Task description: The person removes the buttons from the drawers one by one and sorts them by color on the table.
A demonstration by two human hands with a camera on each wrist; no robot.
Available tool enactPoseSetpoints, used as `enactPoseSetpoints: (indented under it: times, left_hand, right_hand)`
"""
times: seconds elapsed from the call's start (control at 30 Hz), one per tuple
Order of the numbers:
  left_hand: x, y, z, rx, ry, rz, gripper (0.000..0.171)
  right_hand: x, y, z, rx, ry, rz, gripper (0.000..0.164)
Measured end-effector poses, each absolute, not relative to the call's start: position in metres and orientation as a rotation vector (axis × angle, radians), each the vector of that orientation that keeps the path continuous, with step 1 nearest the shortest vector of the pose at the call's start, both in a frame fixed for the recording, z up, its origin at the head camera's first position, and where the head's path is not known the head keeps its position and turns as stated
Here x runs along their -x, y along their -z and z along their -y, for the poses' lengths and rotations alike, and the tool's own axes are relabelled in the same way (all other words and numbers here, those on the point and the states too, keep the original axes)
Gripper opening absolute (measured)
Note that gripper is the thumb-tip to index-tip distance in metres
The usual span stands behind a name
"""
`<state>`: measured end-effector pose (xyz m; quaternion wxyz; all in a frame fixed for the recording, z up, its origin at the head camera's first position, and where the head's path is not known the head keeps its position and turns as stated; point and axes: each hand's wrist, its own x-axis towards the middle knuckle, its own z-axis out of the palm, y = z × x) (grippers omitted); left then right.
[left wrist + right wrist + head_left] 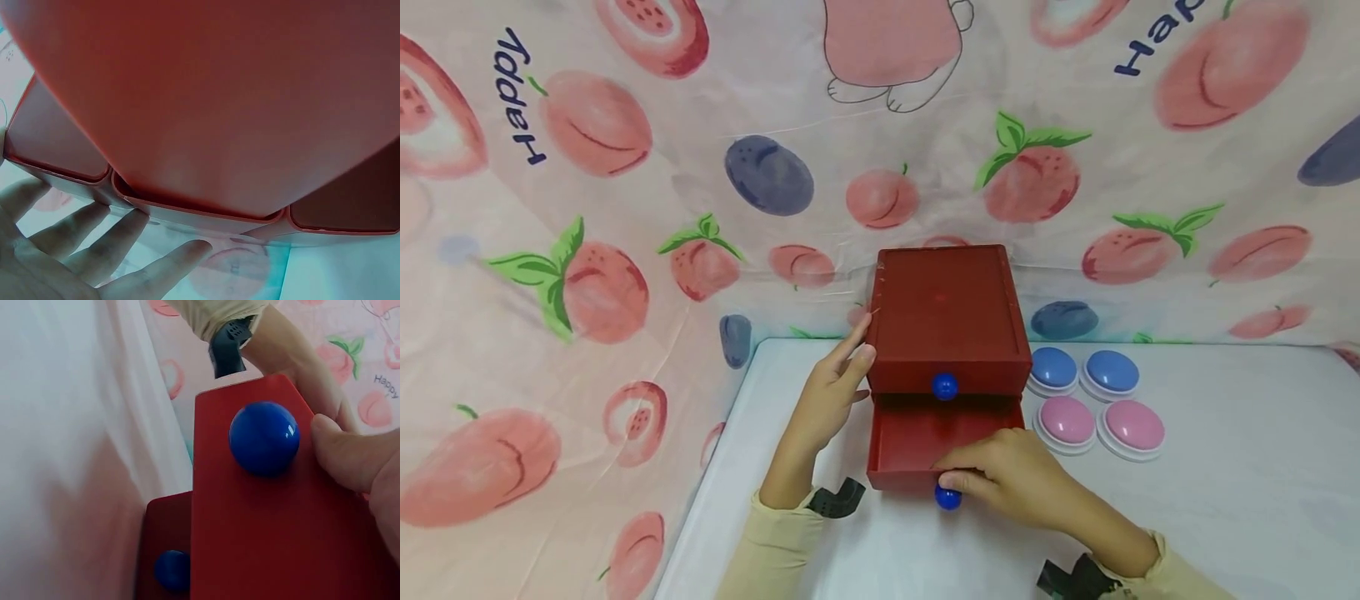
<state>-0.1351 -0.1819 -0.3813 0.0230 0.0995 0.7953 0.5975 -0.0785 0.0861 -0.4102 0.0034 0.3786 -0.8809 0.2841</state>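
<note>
A dark red two-drawer cabinet (947, 308) stands toward the back of the white table. Its lower drawer (898, 433) is pulled out, and nothing shows in the visible part of the inside. My right hand (1018, 479) pinches that drawer's front panel, thumb outside beside the blue knob (948, 498) and fingers over the top edge. The same knob (264, 439) appears large in the right wrist view. The upper drawer, with its own blue knob (945, 386), is closed. My left hand (827, 396) rests against the cabinet's left side, its fingers (165, 265) straight and spread.
Right of the cabinet are two blue push buttons (1054, 367) and, in front of them, two pink push buttons (1067, 419), all on white bases. Behind the table hangs a fruit-patterned cloth (925, 183). Black wrist mounts (837, 498) sit on both forearms.
</note>
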Motion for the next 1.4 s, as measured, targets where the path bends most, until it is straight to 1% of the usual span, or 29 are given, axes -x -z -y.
enactPoseSetpoints:
  times: [0.4,0.6,0.8,0.93,1.1,1.17,1.23,1.33,1.4]
  left_hand:
    - [0.136,0.382,0.180,-0.293,-1.864,-2.447,0.054]
    - [0.137,0.384,0.178,-0.307,-1.856,-2.434,0.055]
    - [0.137,0.385,0.179,-0.303,-1.847,-2.456,0.055]
    - [0.137,0.385,0.182,-0.294,-1.853,-2.449,0.054]
    - [0.138,0.384,0.183,-0.307,-1.839,-2.459,0.054]
    - [0.138,0.384,0.183,-0.313,-1.837,-2.468,0.054]
    - [0.138,0.384,0.183,-0.315,-1.845,-2.467,0.054]
    - [0.138,0.384,0.183,-0.317,-1.854,-2.455,0.055]
    - [0.137,0.385,0.183,-0.313,-1.857,-2.452,0.054]
  right_hand:
    - [0.111,0.412,-0.085,-1.152,-0.867,2.745,0.020]
    - [0.115,0.412,-0.088,-1.149,-0.842,2.762,0.023]
    - [0.112,0.414,-0.085,-1.073,-0.791,2.728,0.029]
    - [0.102,0.415,-0.085,-1.009,-0.778,2.572,0.035]
    - [0.082,0.418,-0.081,-1.000,-0.768,2.209,0.027]
    - [0.075,0.421,-0.077,-0.975,-0.768,2.150,0.034]
    - [0.070,0.425,-0.074,-0.917,-0.760,2.167,0.046]
    - [0.067,0.432,-0.070,-0.824,-0.722,2.251,0.054]
    - [0.068,0.438,-0.069,-0.782,-0.689,2.279,0.057]
